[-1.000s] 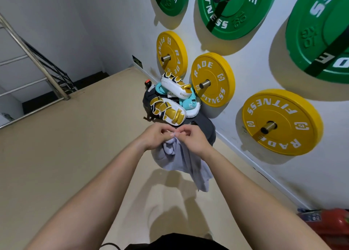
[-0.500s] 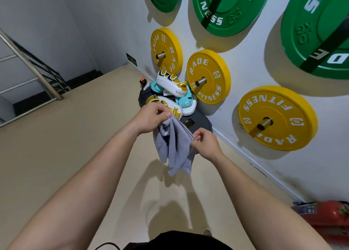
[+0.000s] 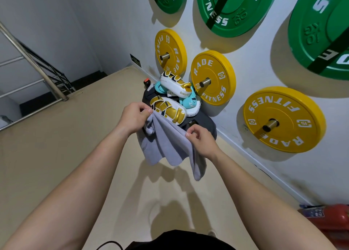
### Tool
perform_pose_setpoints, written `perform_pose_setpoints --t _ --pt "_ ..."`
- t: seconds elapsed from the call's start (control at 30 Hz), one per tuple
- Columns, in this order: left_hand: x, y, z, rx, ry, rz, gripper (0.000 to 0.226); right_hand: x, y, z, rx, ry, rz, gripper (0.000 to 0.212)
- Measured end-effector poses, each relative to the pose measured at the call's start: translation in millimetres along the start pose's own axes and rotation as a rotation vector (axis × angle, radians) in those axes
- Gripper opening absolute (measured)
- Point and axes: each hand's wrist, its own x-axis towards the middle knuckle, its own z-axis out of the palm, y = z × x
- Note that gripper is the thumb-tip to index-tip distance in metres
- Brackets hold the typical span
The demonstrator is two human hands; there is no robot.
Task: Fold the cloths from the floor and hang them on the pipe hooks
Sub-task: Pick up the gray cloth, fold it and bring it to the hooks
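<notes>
Bare floor (image 3: 62,155) wide on the left. Just past the left hand (image 3: 134,117), pads (image 3: 170,110) piled on a dark bag (image 3: 206,122). Right: yellow plates (image 3: 283,119) jut off the wall; red extinguisher (image 3: 334,221) low.

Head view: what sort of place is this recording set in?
Most likely a gym or fitness studio. Yellow weight plates and green weight plates marked "FITNESS" are mounted on the wall, and white-and-gold boxing pads are piled below them.

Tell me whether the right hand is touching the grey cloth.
Touching. The head view shows the right hand pinching the grey cloth at its top edge.
</notes>
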Motion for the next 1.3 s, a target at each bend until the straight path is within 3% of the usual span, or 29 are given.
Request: perform_pose_setpoints --t 0.17,0.37,0.47,0.63,0.9,1.07,1.13,1.23,1.3 --pt "-4 -5 10 0.008 -0.054 -0.017 0.015 0 7 -5 -0.083 0.009 0.039 0.02" --pt "-4 -6 12 -0.037 -0.012 -0.054 0.015 -2 18 -16 -0.129 0.016 0.088 0.051" --pt "4 -10 8 -0.068 0.061 -0.107 0.017 -2 18 -19 -0.111 -0.074 0.088 0.044" --pt "20 -24 -6 -0.149 0.209 -0.204 0.019 0 32 -27 -0.198 -0.152 0.057 0.014" --pt "29 -38 -23 -0.145 0.327 -0.243 0.019 -8 51 -52 -0.17 -0.067 0.165 0.014" --pt "8 -30 9 -0.042 0.06 -0.125 0.018 -3 19 -43 -0.223 -0.072 0.049 0.016" --pt "-6 -17 31 -0.068 -0.096 -0.017 0.013 1 -1 -32 -0.263 -0.118 -0.019 0.016" --pt "-23 0 61 -0.143 -0.35 0.146 0.028 5 -25 -20 -0.283 -0.147 -0.074 0.016" --pt "-31 5 76 -0.14 -0.425 0.193 0.022 4 -30 -17 -0.286 -0.131 -0.058 0.016"
